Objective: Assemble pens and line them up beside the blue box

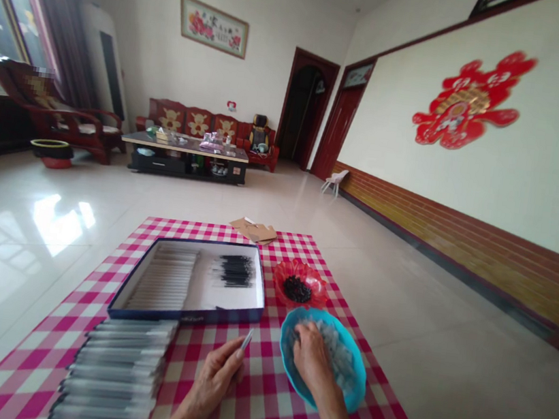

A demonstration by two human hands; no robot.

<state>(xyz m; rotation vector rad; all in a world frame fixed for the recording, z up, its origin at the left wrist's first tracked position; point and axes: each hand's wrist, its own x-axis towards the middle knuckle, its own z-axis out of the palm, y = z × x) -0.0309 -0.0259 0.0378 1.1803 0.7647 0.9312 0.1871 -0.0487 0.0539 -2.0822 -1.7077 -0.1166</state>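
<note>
My left hand is closed around a slim pen barrel, whose pale end sticks up past the thumb and forefinger. Over a turquoise bowl, my right hand reaches down with bent fingers pinched among small translucent pieces. Its fingertips are partly hidden, so what they grip cannot be made out. Beyond my left hand lies a shallow blue-edged box lid with a row of clear pen barrels and a bunch of black-tipped refills. Left of me, many pens are stacked, blurred.
A red scalloped bowl of small black parts stands behind the turquoise one. Cardboard pieces rest at the far edge of the checked tablecloth. Across the room are a low table and a wooden sofa.
</note>
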